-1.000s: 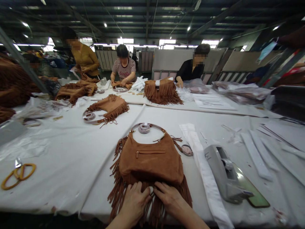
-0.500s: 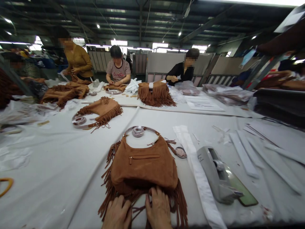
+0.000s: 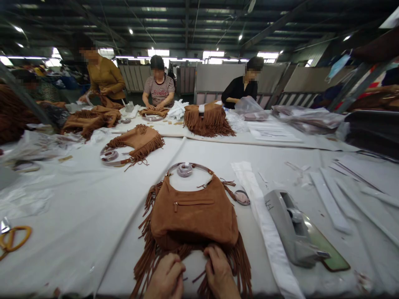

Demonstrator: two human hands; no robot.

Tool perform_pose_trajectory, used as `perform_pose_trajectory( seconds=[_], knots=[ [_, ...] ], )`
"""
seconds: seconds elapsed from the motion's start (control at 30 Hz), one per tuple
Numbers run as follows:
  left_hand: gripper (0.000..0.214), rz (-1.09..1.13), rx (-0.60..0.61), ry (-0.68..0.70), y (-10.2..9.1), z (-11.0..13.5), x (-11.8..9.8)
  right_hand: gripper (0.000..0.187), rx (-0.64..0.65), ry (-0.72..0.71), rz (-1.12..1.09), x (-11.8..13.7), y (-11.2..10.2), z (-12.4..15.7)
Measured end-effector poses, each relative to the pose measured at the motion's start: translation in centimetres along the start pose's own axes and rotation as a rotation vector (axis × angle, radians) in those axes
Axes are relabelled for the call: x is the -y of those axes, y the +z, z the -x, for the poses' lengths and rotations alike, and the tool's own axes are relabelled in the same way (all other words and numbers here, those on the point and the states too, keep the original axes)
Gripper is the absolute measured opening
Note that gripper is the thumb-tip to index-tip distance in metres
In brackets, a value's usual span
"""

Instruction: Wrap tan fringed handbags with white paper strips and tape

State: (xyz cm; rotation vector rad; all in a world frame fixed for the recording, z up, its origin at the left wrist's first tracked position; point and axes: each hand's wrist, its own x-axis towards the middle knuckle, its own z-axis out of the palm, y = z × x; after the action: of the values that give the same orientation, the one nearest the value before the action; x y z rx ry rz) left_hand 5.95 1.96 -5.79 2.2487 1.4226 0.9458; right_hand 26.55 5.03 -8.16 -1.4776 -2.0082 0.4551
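Observation:
A brown suede handbag (image 3: 193, 220) lies flat in front of me, its zip pocket facing up and its strap curving away at the top. Long fringe (image 3: 245, 265) spreads from its sides and lower edge. Below that edge, my left hand (image 3: 168, 276) is closed with its fingers curled in, and a strand tip pokes out beside them. My right hand (image 3: 220, 270) is closed at the bottom edge, further right, with fringe strands coming out from under it. Both sets of fingertips are partly hidden. A wrapped strap roll (image 3: 185, 169) rests inside the strap loop.
Right of the bag lie a white paper strip (image 3: 260, 220) and a grey tape dispenser (image 3: 294, 228). Yellow-handled scissors (image 3: 15, 238) are at the far left. Another fringed bag (image 3: 140, 143) and a fringed stack (image 3: 207, 120) lie further back, with co-workers across the table.
My view has turned slightly left, bringing more of the scissors in. My left hand's fingers have curled in. Strands that lay between my hands have been drawn apart, leaving white table there.

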Motion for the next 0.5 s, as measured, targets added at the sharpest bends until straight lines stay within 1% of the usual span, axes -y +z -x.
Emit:
perform_pose_trajectory(
  seconds=[0.07, 0.1, 0.17, 0.23, 0.3, 0.33, 0.37, 0.4, 0.43, 0.5],
  knots=[
    [0.028, 0.126, 0.086, 0.105, 1.5, -1.6, -1.3, 0.034, 0.029, -0.034, 0.014, -0.4, 0.0, 0.1],
    [0.030, 0.148, 0.130, 0.125, 2.3, -2.3, -1.8, 0.035, 0.047, -0.067, 0.034, -0.7, -0.1, 0.3],
    [0.031, 0.109, 0.200, 0.113, 3.7, -3.4, -2.2, 0.039, 0.071, -0.150, 0.096, -1.6, -0.3, 1.0],
    [0.028, 0.014, 0.220, 0.088, 4.9, -3.8, -1.9, 0.043, 0.070, -0.257, 0.145, -2.8, -1.1, 1.8],
    [0.025, -0.076, 0.211, 0.106, 5.9, -3.6, -1.2, 0.040, 0.049, -0.374, 0.146, -4.0, -2.8, 2.3],
    [0.026, -0.118, 0.200, 0.119, 6.5, -3.4, -0.7, 0.037, 0.019, -0.404, 0.136, -4.5, -3.9, 2.4],
    [0.030, -0.158, 0.189, 0.130, 7.0, -3.1, -0.3, 0.034, -0.027, -0.389, 0.130, -4.9, -5.1, 2.1],
    [0.034, -0.193, 0.180, 0.141, 7.5, -2.9, 0.1, 0.032, -0.087, -0.328, 0.136, -5.4, -6.5, 1.6],
    [0.036, -0.219, 0.170, 0.147, 7.9, -2.7, 0.4, 0.030, -0.153, -0.235, 0.156, -5.8, -7.7, 0.7],
    [0.032, -0.215, 0.148, 0.125, 8.4, -2.5, 0.6, 0.027, -0.255, -0.046, 0.249, -7.0, -9.9, -2.0]
  ],
)
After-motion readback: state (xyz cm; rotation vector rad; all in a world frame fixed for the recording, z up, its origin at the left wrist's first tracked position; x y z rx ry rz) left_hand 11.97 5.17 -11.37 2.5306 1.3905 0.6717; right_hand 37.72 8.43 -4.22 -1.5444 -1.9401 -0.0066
